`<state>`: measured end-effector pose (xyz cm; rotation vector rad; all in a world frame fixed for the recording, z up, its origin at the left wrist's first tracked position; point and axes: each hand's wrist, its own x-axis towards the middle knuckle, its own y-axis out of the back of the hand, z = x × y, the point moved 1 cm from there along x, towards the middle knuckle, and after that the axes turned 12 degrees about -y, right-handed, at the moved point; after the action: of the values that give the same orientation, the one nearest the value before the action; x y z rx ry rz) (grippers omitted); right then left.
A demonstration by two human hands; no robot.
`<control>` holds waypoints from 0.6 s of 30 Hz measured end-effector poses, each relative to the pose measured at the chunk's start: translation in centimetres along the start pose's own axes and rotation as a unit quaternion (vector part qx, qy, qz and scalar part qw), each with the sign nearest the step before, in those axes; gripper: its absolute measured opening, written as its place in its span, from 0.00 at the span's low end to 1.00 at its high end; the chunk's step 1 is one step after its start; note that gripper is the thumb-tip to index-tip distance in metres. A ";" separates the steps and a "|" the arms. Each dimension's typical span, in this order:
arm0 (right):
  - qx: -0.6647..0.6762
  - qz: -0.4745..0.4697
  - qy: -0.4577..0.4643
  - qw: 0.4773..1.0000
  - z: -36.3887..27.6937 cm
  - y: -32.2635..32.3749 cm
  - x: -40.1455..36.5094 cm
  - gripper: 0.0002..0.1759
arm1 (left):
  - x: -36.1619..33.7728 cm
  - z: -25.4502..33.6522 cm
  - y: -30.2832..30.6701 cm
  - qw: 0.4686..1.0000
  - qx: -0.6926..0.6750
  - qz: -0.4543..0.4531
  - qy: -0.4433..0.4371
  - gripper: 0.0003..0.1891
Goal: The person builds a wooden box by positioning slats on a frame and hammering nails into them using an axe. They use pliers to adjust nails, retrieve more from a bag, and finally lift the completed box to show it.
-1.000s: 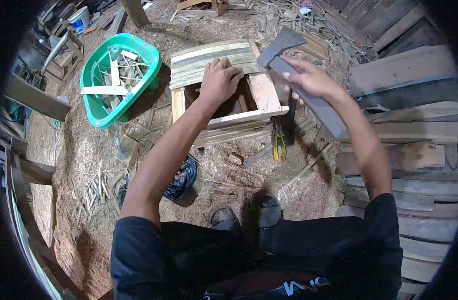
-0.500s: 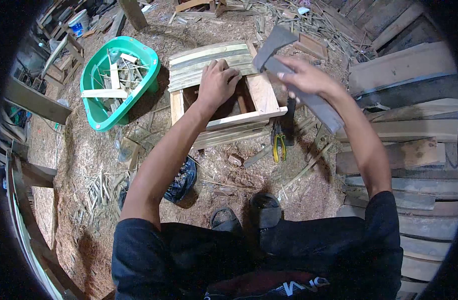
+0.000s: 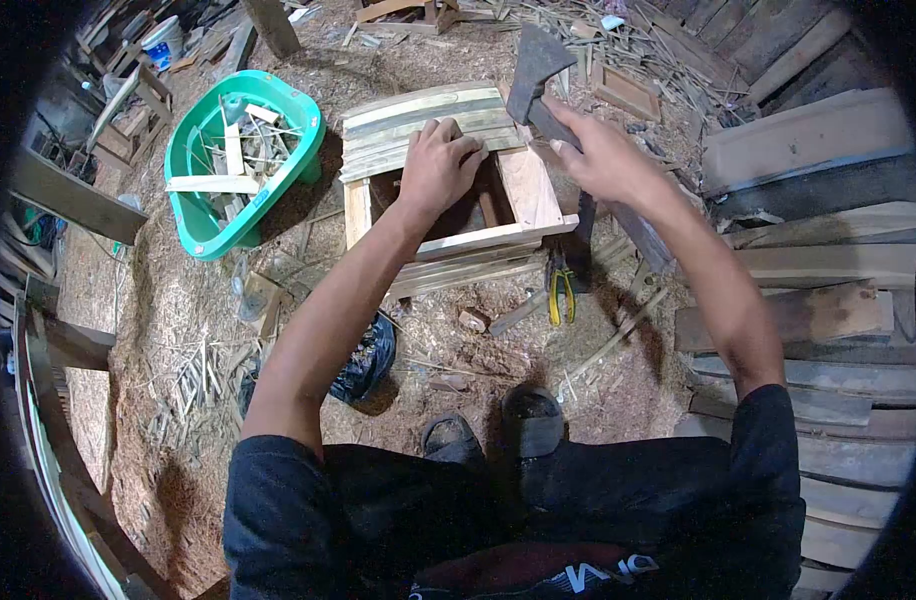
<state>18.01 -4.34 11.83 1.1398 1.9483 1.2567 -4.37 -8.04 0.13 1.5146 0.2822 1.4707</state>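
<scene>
Hatchet and right hand have shifted: grey-headed hatchet (image 3: 540, 70) now more upright, above far right corner of slatted wooden box (image 3: 433, 115). Right grip (image 3: 608, 165) clamped on handle, just below head. Left grip (image 3: 440, 168) bent over slats' near edge; clamped or merely resting, cannot tell. Box partly open, dark inside. Green plastic tub (image 3: 181, 215) left of box holds pale wood offcuts (image 3: 234, 150). Shirt lettering (image 3: 608, 573) only partly visible.

Green tub (image 3: 191, 232) of wood scraps (image 3: 235, 150)
</scene>
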 end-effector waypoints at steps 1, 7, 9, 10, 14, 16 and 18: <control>-0.004 0.013 0.012 1.000 0.0 -0.2 0.2 0.32 | 0.0 -0.1 0.0 1.000 0.000 0.001 0.000 0.10; -0.012 0.031 -0.003 0.999 -0.9 0.3 -0.1 0.34 | 0.0 -0.1 -0.1 1.000 -0.004 0.002 0.007 0.10; -0.050 -0.057 -0.059 0.995 -1.3 -0.1 -1.3 0.33 | -0.1 0.0 0.0 1.000 -0.009 -0.001 0.013 0.10; -0.072 -0.115 -0.097 0.986 -1.5 -0.3 -1.7 0.33 | 0.0 -0.1 0.1 1.000 -0.005 -0.001 0.009 0.10; -0.017 -0.034 -0.047 0.998 0.0 -0.4 -1.5 0.32 | 0.0 0.2 0.0 1.000 -0.002 0.001 0.012 0.10; 0.036 0.085 0.057 0.994 0.6 -0.3 -0.3 0.32 | 0.0 0.1 0.1 1.000 -0.001 0.002 0.012 0.10; 0.049 0.113 0.054 0.991 -0.2 1.0 0.0 0.32 | 0.0 0.2 0.0 1.000 0.000 0.008 0.007 0.10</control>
<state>18.24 -4.15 12.84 1.4020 2.0236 1.3756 -4.21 -8.13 0.18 1.5095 0.2791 1.4950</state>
